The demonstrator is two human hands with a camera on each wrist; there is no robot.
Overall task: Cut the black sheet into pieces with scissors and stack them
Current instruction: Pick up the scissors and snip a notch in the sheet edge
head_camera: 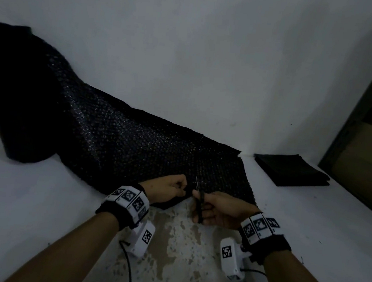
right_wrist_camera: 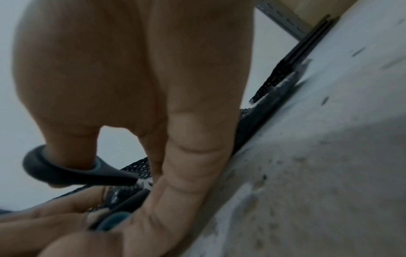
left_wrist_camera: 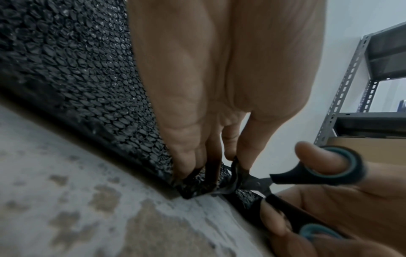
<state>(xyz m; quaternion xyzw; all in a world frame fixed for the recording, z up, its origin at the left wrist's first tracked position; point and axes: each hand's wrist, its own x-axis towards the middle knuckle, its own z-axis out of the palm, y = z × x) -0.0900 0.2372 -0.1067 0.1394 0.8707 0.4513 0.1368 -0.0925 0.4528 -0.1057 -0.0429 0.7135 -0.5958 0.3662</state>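
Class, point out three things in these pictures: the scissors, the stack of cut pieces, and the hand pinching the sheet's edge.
scissors [left_wrist_camera: 316, 173], left wrist view, upper handle loop.
stack of cut pieces [head_camera: 291, 171], head view, top piece.
left hand [head_camera: 166, 189], head view, back of hand.

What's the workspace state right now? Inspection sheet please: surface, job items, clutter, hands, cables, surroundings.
Surface: white table, paint worn and patchy at the near middle.
Job's things: black sheet, bubble-textured, runs from a roll at far left to the near edge; scissors at its near edge, blades open; stack of cut pieces at far right.
Clutter: small dark specks on the table, nothing else seen.
Grippers: left hand pinches the sheet's edge beside the blades; right hand holds the scissors through the handle loops.
Cables: black cable from each wrist camera, trailing toward the person.
Surroundings: white wall; metal shelving at right with a cardboard box.
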